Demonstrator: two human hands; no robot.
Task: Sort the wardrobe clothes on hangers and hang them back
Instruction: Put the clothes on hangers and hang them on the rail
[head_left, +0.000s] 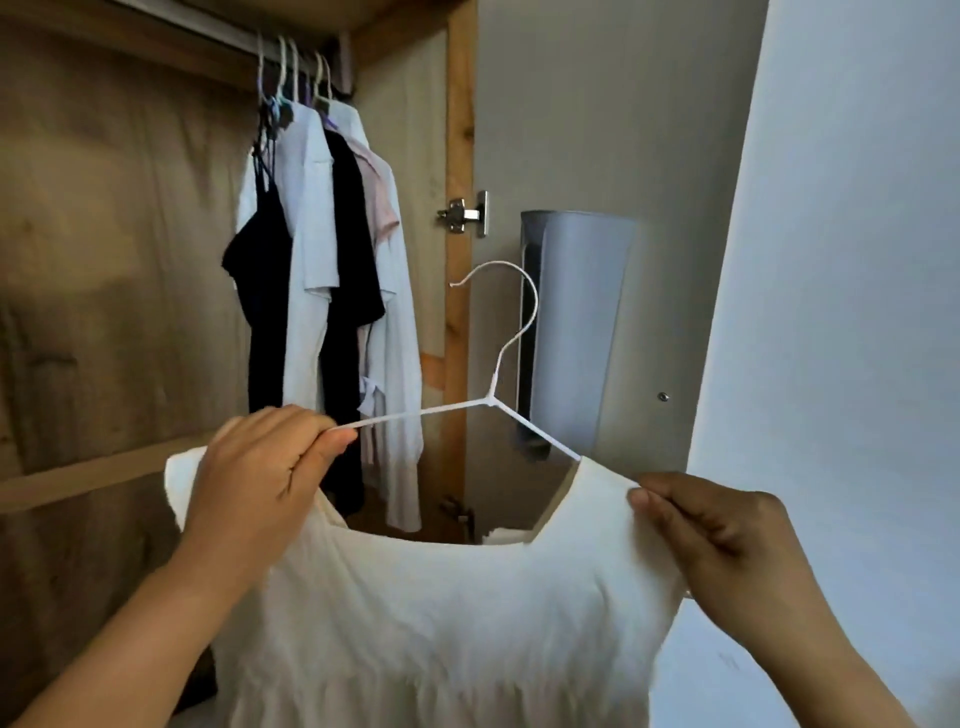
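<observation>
Cream top (447, 613) fills the bottom of my view, held up in front of the open wardrobe, its neckline sagging between both hands. My left hand (260, 478) has fingers curled around the left arm of the white hanger (488, 400), thumb and forefinger pinching the wire where it comes out of the cloth. My right hand (727, 535) pinches the top's right shoulder, where the hanger's other arm runs in under the fabric. So the right shoulder looks seated, while on the left I judge the cloth is bunched under my hand and not yet settled; I cannot see the wire's end there.

What the next move turns on: the hanger's long axis runs left to right across my view, tilted, the left arm nearly level and the right arm sloping down. Its hook rises above the junction, open end pointing left. The rail (208, 23) lies up and to the left of the hook, well apart, with the hung clothes (322, 260) crowded at its right end beside the wooden post (460, 156). My left hand is the nearer one to the rail. Behind the hook, on the grey door (623, 130), a hinge (465, 213) and a grey holder (576, 332) sit close enough that I judge the hook could snag on the way up.
</observation>
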